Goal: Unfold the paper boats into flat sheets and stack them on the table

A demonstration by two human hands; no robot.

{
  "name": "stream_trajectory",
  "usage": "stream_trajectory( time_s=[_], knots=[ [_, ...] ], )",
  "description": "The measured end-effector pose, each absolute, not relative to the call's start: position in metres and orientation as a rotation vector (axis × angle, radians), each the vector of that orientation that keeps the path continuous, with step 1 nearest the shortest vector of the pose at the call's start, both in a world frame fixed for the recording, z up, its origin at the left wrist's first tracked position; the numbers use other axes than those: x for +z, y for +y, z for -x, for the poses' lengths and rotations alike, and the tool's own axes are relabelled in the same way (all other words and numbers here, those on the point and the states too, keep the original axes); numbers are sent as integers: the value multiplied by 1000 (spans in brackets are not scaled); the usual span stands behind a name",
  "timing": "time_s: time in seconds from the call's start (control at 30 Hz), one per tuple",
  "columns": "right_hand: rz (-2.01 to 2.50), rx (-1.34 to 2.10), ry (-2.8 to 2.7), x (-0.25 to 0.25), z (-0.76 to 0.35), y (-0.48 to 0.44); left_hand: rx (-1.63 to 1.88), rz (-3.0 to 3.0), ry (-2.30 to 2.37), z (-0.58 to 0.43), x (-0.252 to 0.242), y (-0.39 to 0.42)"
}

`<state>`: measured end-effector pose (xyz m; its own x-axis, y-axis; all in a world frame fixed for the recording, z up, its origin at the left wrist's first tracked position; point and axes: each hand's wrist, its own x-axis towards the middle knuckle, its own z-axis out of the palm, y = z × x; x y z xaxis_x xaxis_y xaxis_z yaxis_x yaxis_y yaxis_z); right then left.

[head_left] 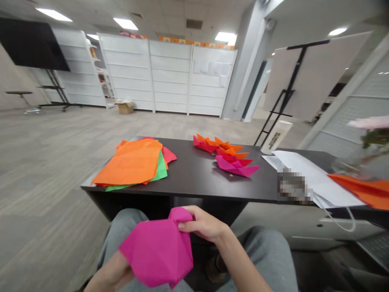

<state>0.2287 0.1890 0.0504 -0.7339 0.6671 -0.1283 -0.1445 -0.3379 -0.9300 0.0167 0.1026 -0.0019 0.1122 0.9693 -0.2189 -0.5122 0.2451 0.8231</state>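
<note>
Over my lap is a magenta sheet of paper (161, 251), bent and creased, with one part curling up at its top edge. My right hand (202, 223) pinches that upper right part, thumb in front and the other fingers behind. From the lower left my left hand (118, 267) holds the sheet on its underside; the paper hides most of its fingers. Ahead on the dark desk (191, 174) stand several folded paper boats: a magenta boat (237, 165) in front, with red and orange boats (229, 147) behind it.
A stack of orange paper (130, 162) lies at the desk's left end, with green and red sheets sticking out. To the right are a white cylinder (276, 138), white papers (316, 174), a blurred-out object (293, 186), an orange folded paper (364, 190) and a glass vase with flowers.
</note>
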Motion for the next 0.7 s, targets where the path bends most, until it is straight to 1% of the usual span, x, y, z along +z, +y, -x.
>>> stream_trajectory(
  time_s=[0.03, 0.2, 0.3, 0.47, 0.63, 0.7],
  knots=[
    [684, 2087, -1373, 49, -228, 189, 1179, -656, 886, -17, -1, 108],
    [680, 2024, -1404, 50, -225, 187, 1330, -786, 915, -31, 20, 130],
    [729, 1944, -1412, 52, -224, 187, 1320, -837, 926, -33, 29, 133],
    [730, 2019, -1267, 49, -227, 186, 1352, -745, 946, -30, 23, 133],
    [658, 2013, -1245, 47, -230, 188, 1281, -826, 907, -29, 23, 130],
    [648, 1989, -1233, 48, -230, 189, 1319, -890, 926, -27, 20, 129]
  ],
)
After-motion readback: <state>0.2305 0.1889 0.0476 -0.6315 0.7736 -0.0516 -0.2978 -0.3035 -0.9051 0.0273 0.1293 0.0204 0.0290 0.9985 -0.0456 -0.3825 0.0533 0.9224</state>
